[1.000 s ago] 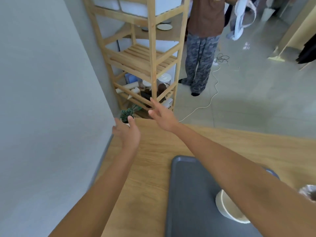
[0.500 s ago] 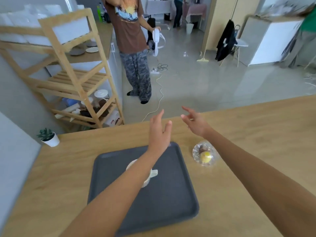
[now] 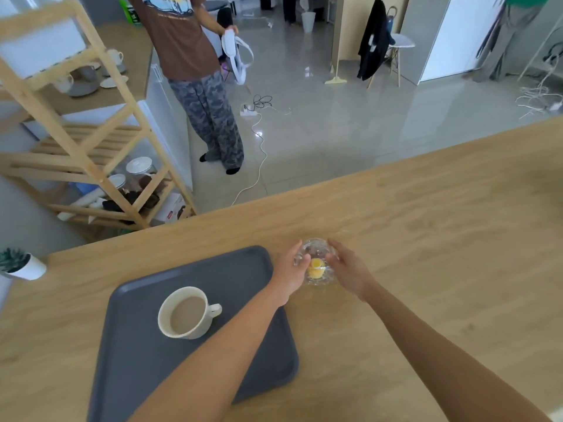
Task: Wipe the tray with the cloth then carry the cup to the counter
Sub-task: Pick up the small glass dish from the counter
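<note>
A dark grey tray (image 3: 195, 269) lies on the wooden table (image 3: 441, 239), front left. On it stands a white cup (image 3: 186, 312) of milky coffee, handle to the right. Just off the tray's far right corner rests a small clear plastic container (image 3: 315, 264) with something yellow inside. My left hand (image 3: 289, 269) is against its left side and my right hand (image 3: 350, 269) against its right side, fingers spread and touching it. My left forearm crosses over the tray's right part. No cloth is in view.
A small potted plant (image 3: 24, 266) sits at the table's far left corner. Beyond the table stand a wooden shelf rack (image 3: 91, 132) with jars and crockery and a person (image 3: 195, 71) holding a white object. A cable (image 3: 259, 153) trails on the floor.
My view swung from the wall and shelf round to the table. Both hands dropped from mid-air to either side of the clear container. The cup, earlier hidden by my arm, now shows.
</note>
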Demonstrator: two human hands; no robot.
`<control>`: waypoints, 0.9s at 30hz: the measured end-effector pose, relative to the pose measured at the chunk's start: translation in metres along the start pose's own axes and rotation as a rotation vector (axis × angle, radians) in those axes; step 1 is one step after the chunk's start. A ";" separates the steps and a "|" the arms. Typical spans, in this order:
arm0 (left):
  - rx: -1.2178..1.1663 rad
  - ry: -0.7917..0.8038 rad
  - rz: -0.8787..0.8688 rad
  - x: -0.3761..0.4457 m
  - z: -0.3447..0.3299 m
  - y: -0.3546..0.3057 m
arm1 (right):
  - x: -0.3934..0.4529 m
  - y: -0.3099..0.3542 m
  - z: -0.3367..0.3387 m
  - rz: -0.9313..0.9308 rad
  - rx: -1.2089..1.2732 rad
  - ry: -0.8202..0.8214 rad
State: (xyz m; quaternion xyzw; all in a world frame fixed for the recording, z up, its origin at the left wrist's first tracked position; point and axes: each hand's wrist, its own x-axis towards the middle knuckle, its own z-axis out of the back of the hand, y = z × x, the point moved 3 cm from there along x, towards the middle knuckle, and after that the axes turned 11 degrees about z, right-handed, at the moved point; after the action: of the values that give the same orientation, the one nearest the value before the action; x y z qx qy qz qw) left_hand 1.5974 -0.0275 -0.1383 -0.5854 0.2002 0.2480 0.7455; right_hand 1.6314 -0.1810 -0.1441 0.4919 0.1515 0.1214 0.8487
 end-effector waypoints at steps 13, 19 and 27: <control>-0.203 -0.011 -0.003 -0.003 0.025 -0.019 | 0.004 0.023 -0.006 -0.048 0.260 -0.077; -0.233 -0.079 -0.105 -0.032 0.088 -0.060 | 0.027 0.097 -0.015 0.089 0.295 -0.082; -0.374 -0.280 -0.163 -0.085 0.223 -0.035 | 0.055 0.205 -0.116 0.256 0.236 0.085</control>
State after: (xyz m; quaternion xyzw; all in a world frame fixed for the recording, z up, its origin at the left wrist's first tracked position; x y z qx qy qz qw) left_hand 1.5527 0.1714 -0.0094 -0.6873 -0.0022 0.2985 0.6622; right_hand 1.6272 0.0309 -0.0279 0.5978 0.1365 0.2307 0.7555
